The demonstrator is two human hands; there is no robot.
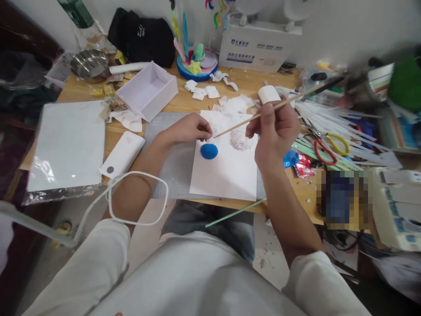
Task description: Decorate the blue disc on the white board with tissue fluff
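Observation:
My right hand (274, 131) is closed around a thin wooden stick (238, 124), which slants down to the left. The stick's thin tip ends close to my left hand (194, 127). The fingertips of that hand are pinched together, and what they hold, if anything, is too small to make out. Just below them a round blue piece (209, 151) lies on a white sheet of paper (223, 180). A whitish, fluffy-looking clump (240, 139) is on the sheet between my hands. Under the paper is a grey mat (174, 175).
At left are a white power bank (122, 153) with a cable and a lilac box (148, 92). Scissors (325, 149) and pale strips (348, 118) crowd the right. Behind stand a blue-rimmed craft piece (197, 66) and a white carton (255, 50). A green strip (235, 213) overhangs the front edge.

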